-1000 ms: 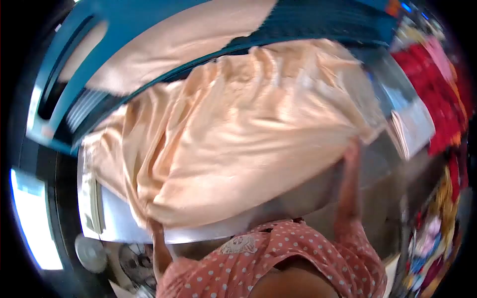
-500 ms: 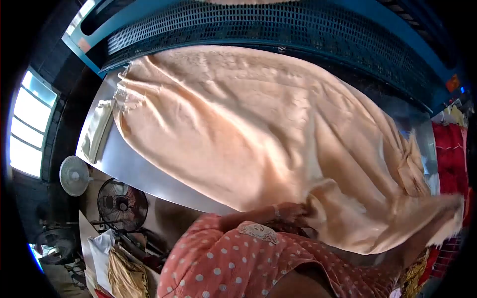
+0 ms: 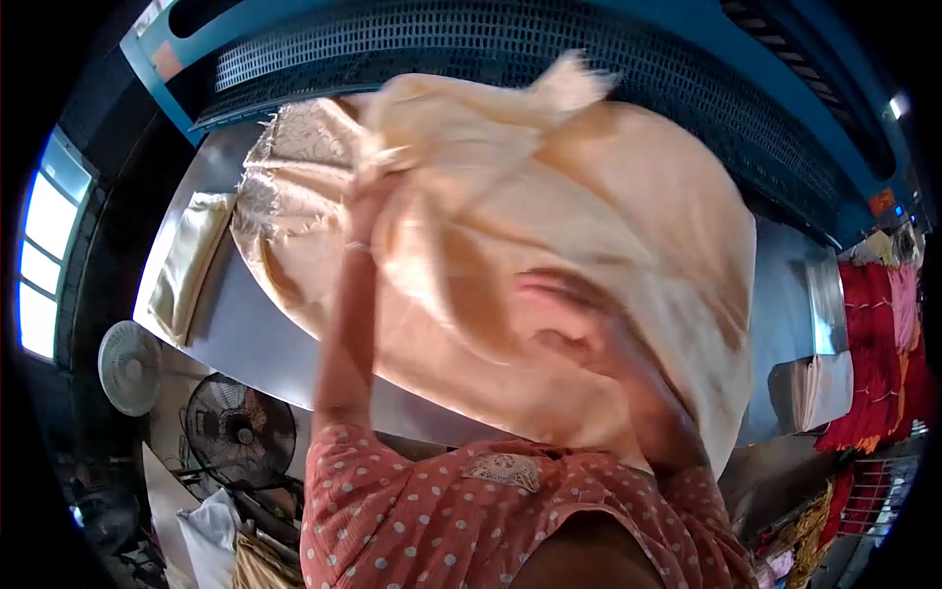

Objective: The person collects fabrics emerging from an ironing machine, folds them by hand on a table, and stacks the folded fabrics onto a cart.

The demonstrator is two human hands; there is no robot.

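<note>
A large peach fringed cloth [image 3: 677, 196] lies across a metal table, its right end thrown over toward the left and blurred in motion. My left hand [image 3: 378, 191], with a thin bangle at the wrist, is closed on the lifted fold of the cloth near the left end. Above the middle of the cloth is my right hand [image 3: 569, 309], blurred, with fingers stretched out and thumb apart; whether it touches the fabric I cannot tell. Loose fringe [image 3: 579, 83] flies up at the back, while the other fringed end rests crumpled at the left.
A blue machine with a perforated guard [image 3: 442, 44] runs along the back of the metal table [image 3: 245, 334]. Folded pale cloth [image 3: 191, 265] lies at the left end, another folded stack [image 3: 824, 388] at the right. Fans [image 3: 240, 417] stand at lower left; red fabric [image 3: 868, 344] hangs at right.
The cloth's right end has swung up and over to the left, doubling the cloth. My left hand has moved up and left; my right hand has come in from the far right.
</note>
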